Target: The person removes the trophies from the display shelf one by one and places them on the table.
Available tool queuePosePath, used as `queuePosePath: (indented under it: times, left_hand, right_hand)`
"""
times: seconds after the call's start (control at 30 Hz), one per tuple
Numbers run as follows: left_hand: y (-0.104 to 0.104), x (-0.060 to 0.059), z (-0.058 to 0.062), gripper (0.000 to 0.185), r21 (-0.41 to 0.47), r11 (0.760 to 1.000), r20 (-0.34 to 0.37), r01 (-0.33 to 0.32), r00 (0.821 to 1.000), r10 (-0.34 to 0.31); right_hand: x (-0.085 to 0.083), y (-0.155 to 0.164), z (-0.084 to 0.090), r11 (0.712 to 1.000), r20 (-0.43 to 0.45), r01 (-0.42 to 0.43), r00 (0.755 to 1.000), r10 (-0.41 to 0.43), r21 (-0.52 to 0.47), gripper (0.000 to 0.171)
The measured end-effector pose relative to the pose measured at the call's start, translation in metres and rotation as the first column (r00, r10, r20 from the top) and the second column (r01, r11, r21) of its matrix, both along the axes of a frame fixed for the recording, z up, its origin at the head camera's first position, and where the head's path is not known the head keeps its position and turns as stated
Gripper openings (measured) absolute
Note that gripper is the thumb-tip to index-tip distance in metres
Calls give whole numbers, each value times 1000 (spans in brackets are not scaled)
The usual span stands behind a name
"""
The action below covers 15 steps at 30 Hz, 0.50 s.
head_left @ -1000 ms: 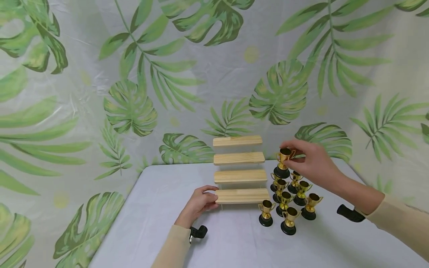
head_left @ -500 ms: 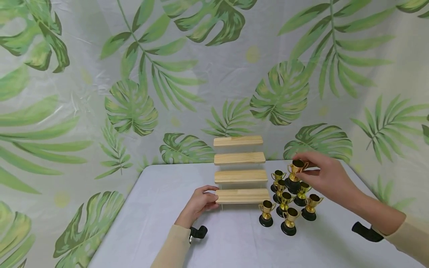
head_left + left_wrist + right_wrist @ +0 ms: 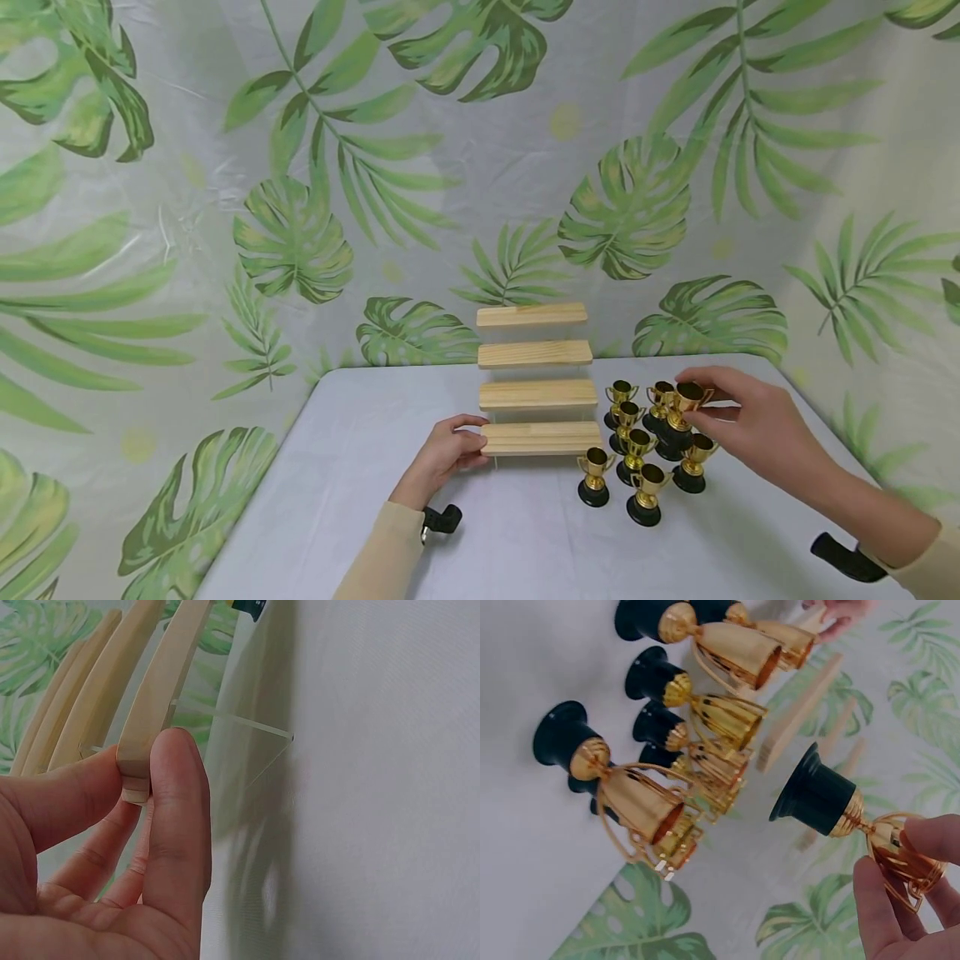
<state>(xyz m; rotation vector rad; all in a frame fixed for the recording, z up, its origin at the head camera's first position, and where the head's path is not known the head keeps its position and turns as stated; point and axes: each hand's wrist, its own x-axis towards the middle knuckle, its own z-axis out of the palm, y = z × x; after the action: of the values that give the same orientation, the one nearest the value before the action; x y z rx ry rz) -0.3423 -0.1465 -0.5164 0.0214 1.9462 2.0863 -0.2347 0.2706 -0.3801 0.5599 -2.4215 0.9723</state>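
A stepped wooden display rack (image 3: 536, 393) stands on the white table, its pale boards joined by clear supports. My left hand (image 3: 442, 457) pinches the left end of the lowest board (image 3: 161, 694) between thumb and fingers. My right hand (image 3: 761, 421) holds a small gold trophy cup (image 3: 686, 398) by its cup, between thumb and fingers. Its black base (image 3: 817, 795) hangs above the right side of a group of similar trophies, hiding part of one behind it. Several trophies, such as the front one (image 3: 648, 492), stand upright to the right of the rack.
White cloth covers the table (image 3: 360, 417). Behind it hangs a leaf-patterned curtain (image 3: 420, 208). One trophy (image 3: 595, 475) stands close to the lowest board's right front corner. A black wrist device (image 3: 442, 518) sits on the left wrist, and another (image 3: 847, 557) on the right.
My right hand has moved right and down toward me with the trophy, from the back of the group to its right side. My left hand has stayed on the lowest board.
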Motion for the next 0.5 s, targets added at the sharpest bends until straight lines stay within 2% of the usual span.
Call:
queuePosePath:
  times: [0.27,0.5]
  left_hand:
    - [0,0,0,39,-4,1000,0,-1,1000,1]
    - [0,0,0,39,-3,1000,-4,6,1000,-6]
  right_hand:
    - [6,8,-19,1000,5,-14,1000,14,14,51]
    - [12,14,-31,1000,21,29,999,-29,13,52]
